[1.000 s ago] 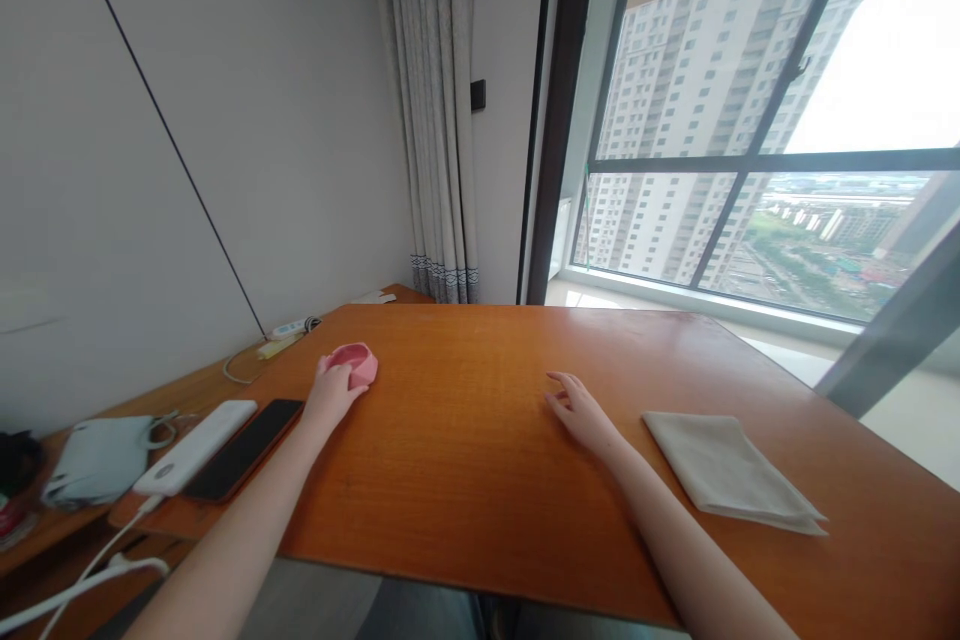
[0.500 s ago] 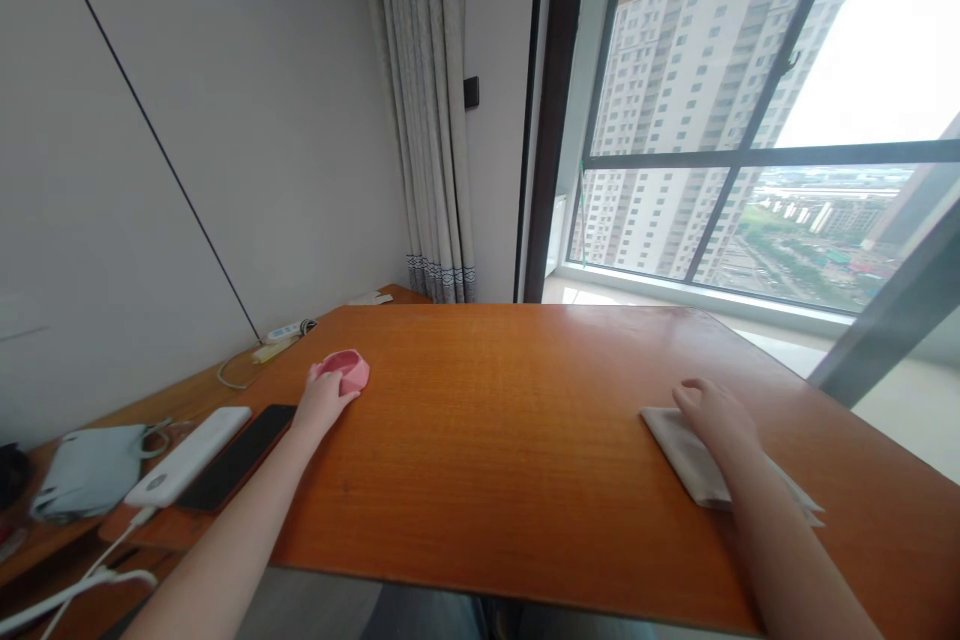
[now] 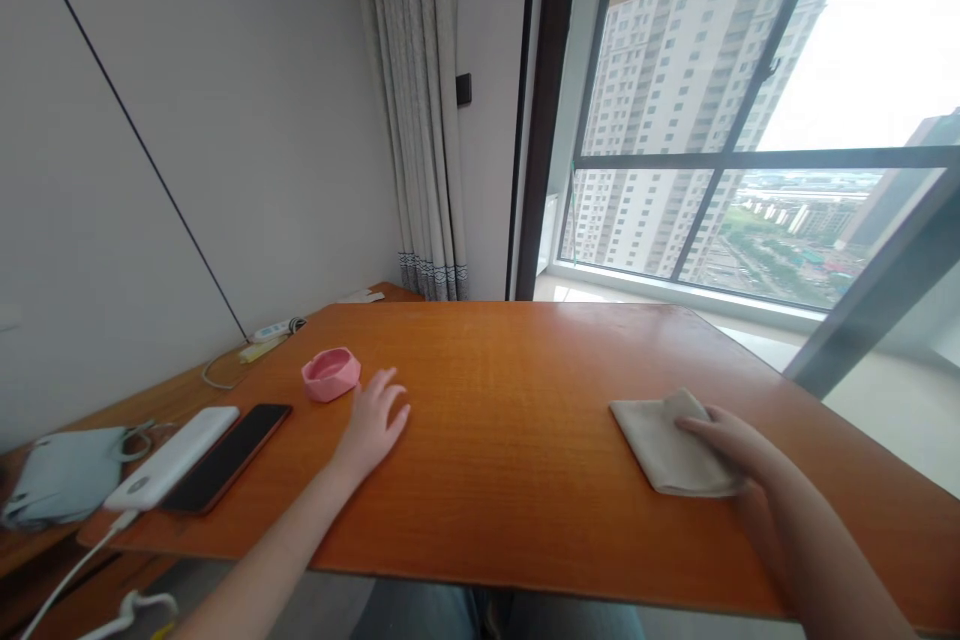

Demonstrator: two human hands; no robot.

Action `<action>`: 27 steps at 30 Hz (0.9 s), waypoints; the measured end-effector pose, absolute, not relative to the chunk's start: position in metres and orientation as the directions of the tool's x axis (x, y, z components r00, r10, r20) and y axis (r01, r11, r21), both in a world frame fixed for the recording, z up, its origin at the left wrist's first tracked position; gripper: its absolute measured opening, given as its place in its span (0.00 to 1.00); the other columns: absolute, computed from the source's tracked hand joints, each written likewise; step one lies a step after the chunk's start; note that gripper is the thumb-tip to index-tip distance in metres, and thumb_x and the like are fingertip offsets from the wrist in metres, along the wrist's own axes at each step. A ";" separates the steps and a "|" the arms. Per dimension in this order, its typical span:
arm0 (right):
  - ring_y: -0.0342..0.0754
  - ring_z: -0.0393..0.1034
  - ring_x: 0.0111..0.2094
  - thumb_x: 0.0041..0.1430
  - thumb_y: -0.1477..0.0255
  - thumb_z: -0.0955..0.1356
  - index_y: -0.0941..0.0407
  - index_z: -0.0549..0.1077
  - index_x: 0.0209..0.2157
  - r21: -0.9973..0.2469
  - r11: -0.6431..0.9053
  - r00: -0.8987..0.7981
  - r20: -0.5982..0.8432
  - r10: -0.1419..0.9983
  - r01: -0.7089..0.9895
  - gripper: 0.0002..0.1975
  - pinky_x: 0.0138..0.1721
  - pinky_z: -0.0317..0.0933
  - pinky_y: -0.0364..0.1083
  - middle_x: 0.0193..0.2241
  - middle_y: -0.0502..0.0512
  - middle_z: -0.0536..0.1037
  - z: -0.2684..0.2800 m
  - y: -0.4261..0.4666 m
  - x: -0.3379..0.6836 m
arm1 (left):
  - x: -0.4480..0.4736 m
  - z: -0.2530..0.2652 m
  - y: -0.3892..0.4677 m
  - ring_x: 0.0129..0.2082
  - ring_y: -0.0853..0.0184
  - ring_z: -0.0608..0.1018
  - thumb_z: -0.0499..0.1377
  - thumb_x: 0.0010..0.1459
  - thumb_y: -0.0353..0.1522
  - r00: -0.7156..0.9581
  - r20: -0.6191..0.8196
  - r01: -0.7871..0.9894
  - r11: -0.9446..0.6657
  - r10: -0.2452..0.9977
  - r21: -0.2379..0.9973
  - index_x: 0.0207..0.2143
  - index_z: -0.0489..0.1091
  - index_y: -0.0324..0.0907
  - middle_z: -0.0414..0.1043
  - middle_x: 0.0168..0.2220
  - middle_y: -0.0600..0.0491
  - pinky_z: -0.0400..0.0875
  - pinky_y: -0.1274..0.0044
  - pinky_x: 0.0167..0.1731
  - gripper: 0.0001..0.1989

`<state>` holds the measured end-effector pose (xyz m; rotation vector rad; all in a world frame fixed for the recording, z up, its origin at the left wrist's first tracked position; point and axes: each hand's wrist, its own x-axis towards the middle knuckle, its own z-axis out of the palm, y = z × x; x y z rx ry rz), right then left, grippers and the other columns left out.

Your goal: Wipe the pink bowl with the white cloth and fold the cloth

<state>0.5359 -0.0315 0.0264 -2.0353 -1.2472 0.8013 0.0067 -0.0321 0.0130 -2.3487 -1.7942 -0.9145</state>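
we now pinch a raised fold of the beige cloth (image 3: 667,455), on the right of the table (image 3: 495,460), in our right hand (image 3: 739,440). our left hand (image 3: 371,425) no longer holds the pink dish (image 3: 331,382); it spreads, empty, just beside it, so only the cloth is in our grasp. a phone (image 3: 229,455) lies farther left.

Looks like a high-rise home to me: patterned curtain (image 3: 416,120), wooden bench (image 3: 510,480), tower block (image 3: 667,70) outside the window (image 3: 724,160).
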 end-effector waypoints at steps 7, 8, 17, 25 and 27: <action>0.52 0.72 0.39 0.45 0.68 0.68 0.54 0.69 0.44 -0.988 -0.127 -0.051 -0.132 0.990 0.086 0.21 0.38 0.65 0.47 0.39 0.54 0.78 0.066 -0.050 0.380 | 0.113 -0.009 -0.087 0.54 0.56 0.68 0.58 0.52 0.46 0.258 0.071 0.164 -0.116 0.964 0.980 0.49 0.66 0.44 0.67 0.53 0.43 0.55 0.63 0.57 0.25; 0.52 0.72 0.39 0.44 0.68 0.68 0.54 0.69 0.43 -0.992 -0.129 -0.121 -0.130 0.984 0.016 0.20 0.39 0.65 0.47 0.38 0.53 0.78 0.064 -0.050 0.358 | 0.120 -0.009 -0.088 0.53 0.56 0.69 0.58 0.51 0.48 0.243 -0.004 -0.002 0.005 0.970 1.000 0.52 0.63 0.44 0.67 0.53 0.42 0.58 0.64 0.55 0.29; 0.53 0.71 0.42 0.42 0.66 0.70 0.56 0.71 0.41 -0.856 -0.252 -0.302 -0.119 0.946 -0.452 0.21 0.43 0.62 0.48 0.37 0.55 0.78 0.043 -0.051 0.257 | 0.098 0.019 -0.088 0.50 0.61 0.72 0.56 0.55 0.46 0.192 -0.247 -0.519 0.312 0.950 0.796 0.53 0.62 0.43 0.70 0.50 0.44 0.66 0.70 0.49 0.26; 0.47 0.72 0.36 0.40 0.70 0.73 0.55 0.68 0.39 -0.914 -0.349 -0.504 -0.206 0.839 -0.208 0.21 0.41 0.64 0.48 0.36 0.53 0.77 0.029 -0.049 0.257 | 0.027 0.028 -0.073 0.39 0.59 0.78 0.63 0.47 0.40 -0.034 -0.206 -0.010 0.205 0.978 0.979 0.43 0.68 0.38 0.76 0.41 0.45 0.72 0.72 0.39 0.22; 0.44 0.71 0.30 0.39 0.70 0.73 0.55 0.67 0.40 -0.905 -0.405 -0.506 -0.291 0.812 -0.129 0.22 0.37 0.64 0.46 0.32 0.52 0.77 0.019 -0.049 0.267 | -0.014 0.029 -0.065 0.41 0.56 0.77 0.62 0.47 0.41 -0.065 -0.163 0.366 0.176 0.984 0.914 0.41 0.69 0.38 0.76 0.41 0.46 0.71 0.72 0.38 0.21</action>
